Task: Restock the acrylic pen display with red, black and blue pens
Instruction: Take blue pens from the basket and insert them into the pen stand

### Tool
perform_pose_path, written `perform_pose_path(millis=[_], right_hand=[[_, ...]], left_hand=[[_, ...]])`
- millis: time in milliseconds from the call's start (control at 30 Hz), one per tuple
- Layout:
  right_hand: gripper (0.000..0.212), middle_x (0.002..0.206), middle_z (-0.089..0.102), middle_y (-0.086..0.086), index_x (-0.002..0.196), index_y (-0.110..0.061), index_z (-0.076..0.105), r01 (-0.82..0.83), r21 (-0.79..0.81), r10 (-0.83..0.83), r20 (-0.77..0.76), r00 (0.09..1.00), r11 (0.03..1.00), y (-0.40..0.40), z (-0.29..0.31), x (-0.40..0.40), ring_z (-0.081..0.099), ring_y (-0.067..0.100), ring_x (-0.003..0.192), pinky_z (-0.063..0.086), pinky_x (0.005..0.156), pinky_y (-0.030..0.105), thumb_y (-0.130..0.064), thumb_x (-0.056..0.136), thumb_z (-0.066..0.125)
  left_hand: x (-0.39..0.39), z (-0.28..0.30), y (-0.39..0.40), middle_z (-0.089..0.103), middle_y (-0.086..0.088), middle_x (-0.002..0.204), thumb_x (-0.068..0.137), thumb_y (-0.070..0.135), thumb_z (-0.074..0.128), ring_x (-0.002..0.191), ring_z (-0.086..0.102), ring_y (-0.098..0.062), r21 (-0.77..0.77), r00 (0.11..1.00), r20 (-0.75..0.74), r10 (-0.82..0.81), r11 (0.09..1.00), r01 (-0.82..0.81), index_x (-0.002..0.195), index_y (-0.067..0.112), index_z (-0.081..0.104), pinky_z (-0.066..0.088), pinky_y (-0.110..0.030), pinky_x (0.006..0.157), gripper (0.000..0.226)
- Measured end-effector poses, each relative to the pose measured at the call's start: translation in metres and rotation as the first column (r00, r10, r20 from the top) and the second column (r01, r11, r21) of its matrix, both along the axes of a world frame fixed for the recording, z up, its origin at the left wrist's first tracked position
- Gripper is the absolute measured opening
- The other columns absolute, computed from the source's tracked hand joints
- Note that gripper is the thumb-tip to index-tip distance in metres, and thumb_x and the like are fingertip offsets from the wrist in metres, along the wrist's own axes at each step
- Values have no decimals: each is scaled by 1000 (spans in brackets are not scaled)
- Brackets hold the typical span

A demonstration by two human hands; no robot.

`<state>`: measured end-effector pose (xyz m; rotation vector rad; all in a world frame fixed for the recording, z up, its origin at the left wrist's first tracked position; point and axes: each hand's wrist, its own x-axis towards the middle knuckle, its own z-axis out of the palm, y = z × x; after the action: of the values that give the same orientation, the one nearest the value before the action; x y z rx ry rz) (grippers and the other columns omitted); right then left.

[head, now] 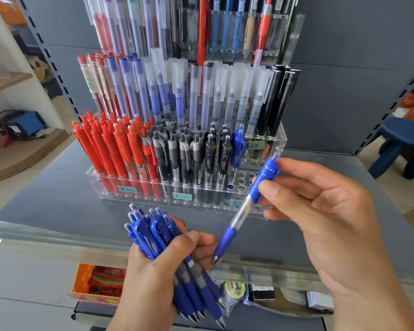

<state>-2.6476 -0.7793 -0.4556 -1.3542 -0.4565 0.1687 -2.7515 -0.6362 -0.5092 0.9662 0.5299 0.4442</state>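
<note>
A tiered acrylic pen display [139, 195] stands on the grey shelf. Its front row holds red pens [110, 149] at the left, black pens [189, 156] in the middle and two blue pens [238, 145] to their right, with open holes [245, 177] beyond them. My left hand [158, 266] grips a bundle of blue pens [153, 231], clickers up. My right hand [320, 211] pinches a single blue pen [246, 206] by its upper barrel, tip slanting down-left, in front of the open holes.
Upper tiers carry capped red, blue, clear and black pens [177, 87]. The grey shelf [46, 199] has a clear plastic front lip [58, 237]. Below it lie boxes of goods [98, 283]. A blue stool [402, 142] stands at the right, wooden shelves [14, 149] at the left.
</note>
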Motion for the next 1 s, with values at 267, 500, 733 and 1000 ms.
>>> perform_pose_path(millis=[267, 500, 733, 1000], right_hand=[[32, 79, 79, 4, 101, -23, 73, 143, 139, -154, 78, 985, 980, 5, 2, -1, 77, 20, 70, 57, 57, 25, -26, 69, 75], [23, 89, 77, 3, 106, -24, 59, 226, 202, -254, 131, 958, 953, 3, 1, 3, 77, 29, 77, 58, 57, 28, -18, 85, 66], [24, 93, 72, -3, 108, -28, 50, 298, 178, -333, 219, 917, 938, 4, -3, 6, 77, 29, 84, 59, 55, 30, -9, 97, 61], [26, 95, 69, 0, 108, -32, 49, 302, 102, -319, 289, 903, 948, 9, -6, 6, 77, 26, 79, 60, 54, 32, -10, 99, 59]], left_hand=[[1, 0, -1, 68, -27, 67, 63, 5, 61, 64, 73, -42, 6, 1000, 11, 5, 1000, -5, 57, 13, 67, 60, -39, 53, 12], [2, 2, 1, 68, -27, 67, 56, -11, 67, 63, 73, -43, 19, 1000, -7, -10, 1000, 10, 52, 17, 67, 60, -39, 52, 29], [2, 5, 1, 69, -27, 68, 65, -12, 71, 66, 73, -43, 21, 1000, -26, -12, 1000, 12, 50, 17, 67, 62, -41, 55, 33], [1, 1, 1, 68, -29, 69, 84, -15, 56, 64, 73, -44, -27, 998, -62, 19, 999, -21, 76, 1, 55, 62, -43, 54, 18]])
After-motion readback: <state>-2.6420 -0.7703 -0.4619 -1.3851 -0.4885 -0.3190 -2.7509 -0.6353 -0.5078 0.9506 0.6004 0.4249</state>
